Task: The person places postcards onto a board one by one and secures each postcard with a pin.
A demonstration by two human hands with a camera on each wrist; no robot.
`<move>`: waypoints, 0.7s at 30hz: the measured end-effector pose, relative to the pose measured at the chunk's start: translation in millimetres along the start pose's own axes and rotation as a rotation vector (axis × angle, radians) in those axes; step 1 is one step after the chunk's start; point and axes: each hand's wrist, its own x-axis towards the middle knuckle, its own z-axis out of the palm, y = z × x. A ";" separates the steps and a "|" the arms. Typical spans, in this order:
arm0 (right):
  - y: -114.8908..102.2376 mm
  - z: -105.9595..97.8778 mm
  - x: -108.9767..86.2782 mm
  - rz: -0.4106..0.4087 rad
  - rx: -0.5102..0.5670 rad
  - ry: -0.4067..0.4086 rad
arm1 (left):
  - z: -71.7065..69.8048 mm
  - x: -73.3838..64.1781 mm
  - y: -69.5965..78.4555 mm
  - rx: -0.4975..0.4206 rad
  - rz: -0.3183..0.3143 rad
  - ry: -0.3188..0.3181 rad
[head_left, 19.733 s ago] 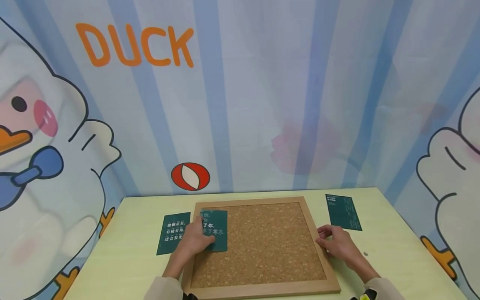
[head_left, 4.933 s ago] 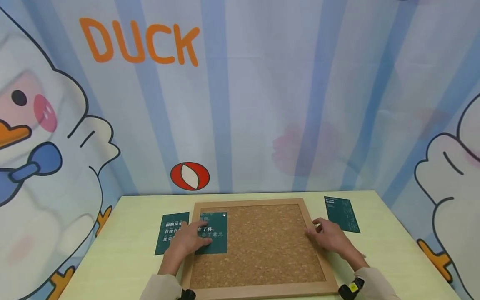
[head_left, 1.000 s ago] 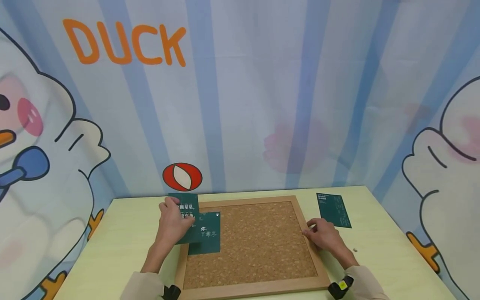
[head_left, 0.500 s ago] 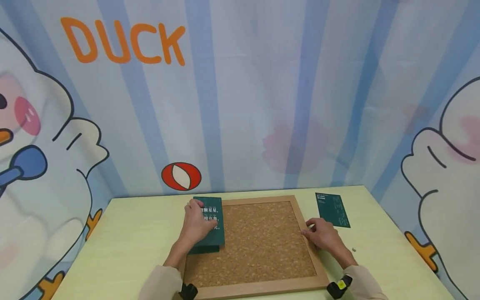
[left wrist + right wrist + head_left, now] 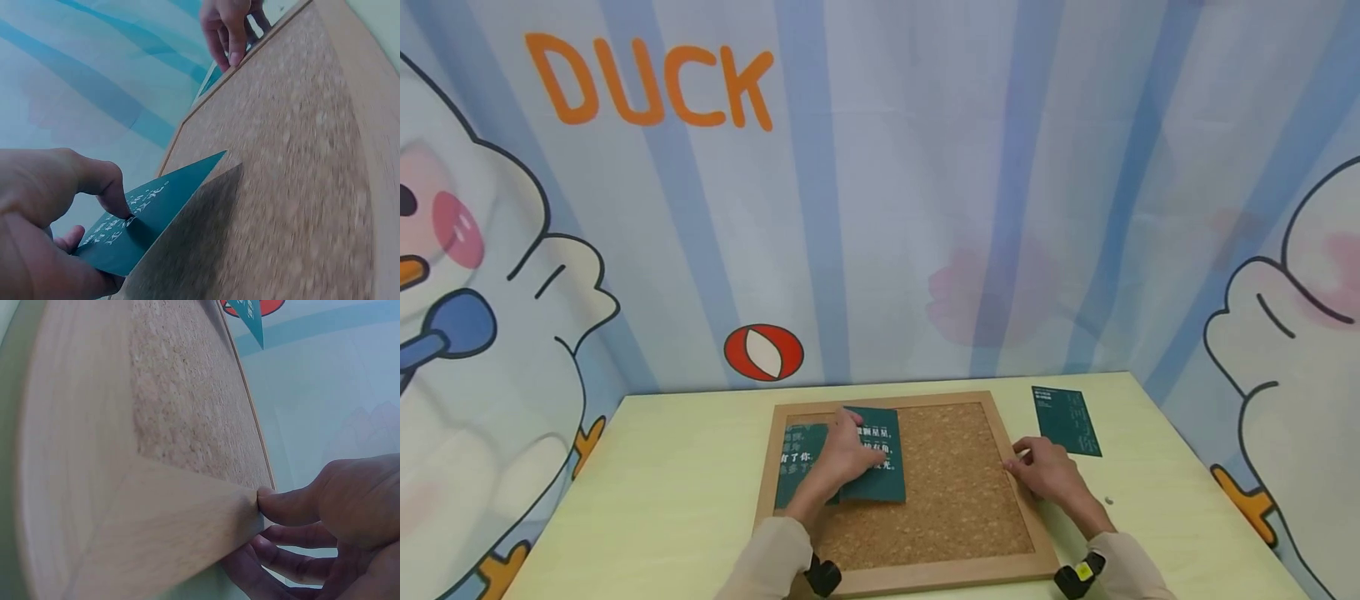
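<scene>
Card (image 5: 882,483) in left grip (image 5: 841,457), farther right

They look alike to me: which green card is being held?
The middle card, held by the left fingers; the left card lies on the corkboard, the right card on the table.

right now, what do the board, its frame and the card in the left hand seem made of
Board: likely cork, matt, judging by its speckled brown flecks.
Frame: probably pale wood, smooth; faint grain shows along it.
Card in the left hand: perhaps stiff paper; thin, nearly flat, green with white print. Whether it is coated, I can't tell.
</scene>
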 end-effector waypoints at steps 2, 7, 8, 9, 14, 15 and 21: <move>-0.2 0.4 -0.1 -0.004 -0.004 0.002 | 5.2 0.8 2.4 -0.014 0.006 -0.020; -2.1 -0.2 -0.4 -0.002 -0.006 0.005 | 17.2 6.0 8.6 0.015 -0.004 -0.038; -1.9 -0.1 -0.2 0.000 -0.005 0.005 | 19.0 6.9 9.6 0.032 -0.008 -0.040; -1.9 0.1 0.0 0.000 -0.004 0.006 | 20.5 7.9 10.1 0.054 -0.011 -0.040; -1.6 1.2 0.5 0.007 -0.001 0.009 | 24.1 9.0 11.2 0.134 0.008 -0.057; -1.7 1.3 0.4 0.007 -0.001 0.010 | 24.3 8.9 11.3 0.144 0.016 -0.062; -1.6 0.8 -0.3 0.007 -0.007 0.014 | 23.6 10.7 11.0 0.262 0.068 -0.097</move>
